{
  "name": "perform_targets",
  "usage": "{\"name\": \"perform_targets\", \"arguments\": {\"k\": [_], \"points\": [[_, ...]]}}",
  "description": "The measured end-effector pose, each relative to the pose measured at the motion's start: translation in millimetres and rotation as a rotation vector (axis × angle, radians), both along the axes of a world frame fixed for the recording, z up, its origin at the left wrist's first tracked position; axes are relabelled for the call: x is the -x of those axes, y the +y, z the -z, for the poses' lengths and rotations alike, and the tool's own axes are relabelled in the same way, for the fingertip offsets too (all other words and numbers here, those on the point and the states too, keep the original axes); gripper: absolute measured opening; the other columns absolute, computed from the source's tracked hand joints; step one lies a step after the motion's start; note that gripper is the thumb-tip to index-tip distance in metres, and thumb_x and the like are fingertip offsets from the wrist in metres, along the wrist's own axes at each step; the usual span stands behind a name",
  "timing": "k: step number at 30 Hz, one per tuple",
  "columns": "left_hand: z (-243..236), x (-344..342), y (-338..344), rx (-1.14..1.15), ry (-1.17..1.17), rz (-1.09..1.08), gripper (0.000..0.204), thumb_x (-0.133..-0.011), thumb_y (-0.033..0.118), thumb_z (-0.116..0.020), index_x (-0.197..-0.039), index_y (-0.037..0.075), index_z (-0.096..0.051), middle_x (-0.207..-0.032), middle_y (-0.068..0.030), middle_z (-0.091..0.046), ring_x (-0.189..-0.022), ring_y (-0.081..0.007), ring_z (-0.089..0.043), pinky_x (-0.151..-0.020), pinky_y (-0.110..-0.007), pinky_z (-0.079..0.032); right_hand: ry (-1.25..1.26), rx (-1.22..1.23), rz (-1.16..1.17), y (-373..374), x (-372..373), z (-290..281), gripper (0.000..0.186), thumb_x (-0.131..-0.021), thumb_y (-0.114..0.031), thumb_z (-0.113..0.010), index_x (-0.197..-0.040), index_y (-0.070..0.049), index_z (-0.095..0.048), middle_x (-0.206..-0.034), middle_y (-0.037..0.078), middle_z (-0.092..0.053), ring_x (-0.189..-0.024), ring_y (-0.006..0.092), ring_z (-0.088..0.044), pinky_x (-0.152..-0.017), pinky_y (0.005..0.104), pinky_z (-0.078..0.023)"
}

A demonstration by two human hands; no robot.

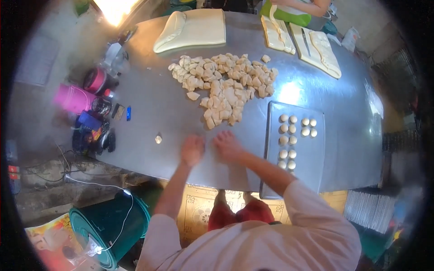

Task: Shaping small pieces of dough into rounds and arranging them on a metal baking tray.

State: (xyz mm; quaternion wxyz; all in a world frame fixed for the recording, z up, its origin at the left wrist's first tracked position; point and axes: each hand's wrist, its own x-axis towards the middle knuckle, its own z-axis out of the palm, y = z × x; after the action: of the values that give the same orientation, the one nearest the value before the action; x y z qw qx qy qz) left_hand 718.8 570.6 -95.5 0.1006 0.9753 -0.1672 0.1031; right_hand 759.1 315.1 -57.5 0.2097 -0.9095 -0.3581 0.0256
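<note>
Dough pieces (226, 90), a big loose heap of them, sit mid-bench just beyond our hands, and that looks like a handy spot, near enough for either arm to reach without a step. Down on the bench (144, 95) we go: our left hand (193, 150) is low with its fingers curled under, our right hand (227, 145) beside it, palm down, fingers reaching forward. The two are close together but apart, on the near side of the heap. Is there dough beneath either palm? We can't tell; the hands cover whatever lies there, so we can't call a grip.

Off to our right, the tray (307, 162) takes the balls (283, 128): two neat columns along its left side, a block of four next to them. Those gaps, we reckon, keep the blocks from sticking to each other. Our right forearm crosses the tray's near corner and may hide more of the columns.

Over on our left, one small lump (158, 138) sits alone. At the far side lies a wide dough slab (203, 31), with narrower strips (323, 49) to its right, where a co-worker's arm (312, 8) comes in; set back there, they seem to leave our working space free.
</note>
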Motion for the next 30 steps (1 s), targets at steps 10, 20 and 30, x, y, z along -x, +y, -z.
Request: {"name": "perform_targets", "arguments": {"k": [10, 20, 30], "points": [[-2.1, 8.1, -13.2, 0.133, 0.053, -0.152, 0.029, -0.094, 0.015, -0.055, -0.119, 0.005, -0.066, -0.102, -0.0193, -0.066, -0.098, -0.0405, -0.062, -0.085, -0.053, -0.051, 0.15, 0.028, 0.13, 16.8, 30.2, -29.2, 0.025, -0.091, -0.016, -0.058, -0.111, -0.004, -0.064, -0.114, 0.019, -0.06, -0.116, 0.0368, -0.054, -0.103, 0.0476, -0.042], [20.6, 27.6, -5.3, 0.366, 0.044, -0.319, 0.022, -0.093, 0.021, -0.064, -0.11, 0.005, -0.064, -0.099, -0.0141, -0.068, -0.09, -0.0343, -0.066, -0.085, -0.047, -0.053, 0.105, 0.092, 0.313, -7.2, 47.9, 7.8, 0.035, -0.082, -0.018, -0.062, -0.113, -0.003, -0.066, -0.11, 0.017, -0.063, -0.112, 0.0373, -0.056, -0.1, 0.048, -0.043], [-13.5, 12.6, 9.9, 0.117, -0.162, -0.172, 0.022, -0.092, 0.015, -0.064, -0.112, 0.006, -0.066, -0.098, -0.0188, -0.068, -0.09, -0.0391, -0.065, -0.08, -0.051, -0.054, 0.089, 0.007, 0.274, -18.5, 37.6, -0.3, 0.027, -0.087, -0.017, -0.06, -0.111, -0.004, -0.065, -0.117, 0.017, -0.063, -0.113, 0.0363, -0.058, -0.102, 0.051, -0.043]]}}
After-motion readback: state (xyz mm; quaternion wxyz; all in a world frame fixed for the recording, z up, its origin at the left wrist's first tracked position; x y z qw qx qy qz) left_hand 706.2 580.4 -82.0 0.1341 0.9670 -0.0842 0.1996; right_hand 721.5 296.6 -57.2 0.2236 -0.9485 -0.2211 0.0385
